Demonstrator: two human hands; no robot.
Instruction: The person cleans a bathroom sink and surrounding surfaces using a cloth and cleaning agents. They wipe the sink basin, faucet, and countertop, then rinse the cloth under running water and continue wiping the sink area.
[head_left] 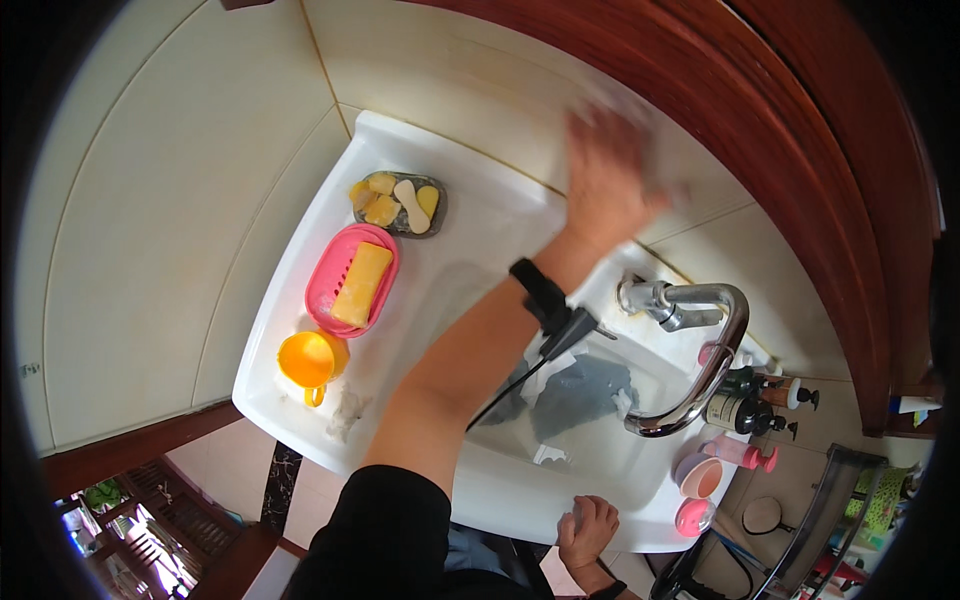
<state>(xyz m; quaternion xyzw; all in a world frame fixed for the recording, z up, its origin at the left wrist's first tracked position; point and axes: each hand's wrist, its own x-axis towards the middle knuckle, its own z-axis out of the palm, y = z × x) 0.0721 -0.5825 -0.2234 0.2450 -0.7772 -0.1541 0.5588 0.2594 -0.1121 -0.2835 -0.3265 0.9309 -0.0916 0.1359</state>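
My left arm, black-sleeved, reaches across the white sink. My left hand is at the tiled wall behind it, thumb out to the right. Motion smears its fingers, so whether they hold anything is unclear. A black wrist strap carries a small device and cable. At the sink's front edge my right hand is closed with bent fingers; a bit of grey shows by them, too small to name. Between the hands, a dark grey cloth-like piece lies in the wet basin with white scraps around it.
On the left ledge are a dark soap dish, a pink dish with a yellow soap bar, and an orange mug. A chrome faucet arches over the basin. Pump bottles and a pink cup line the right.
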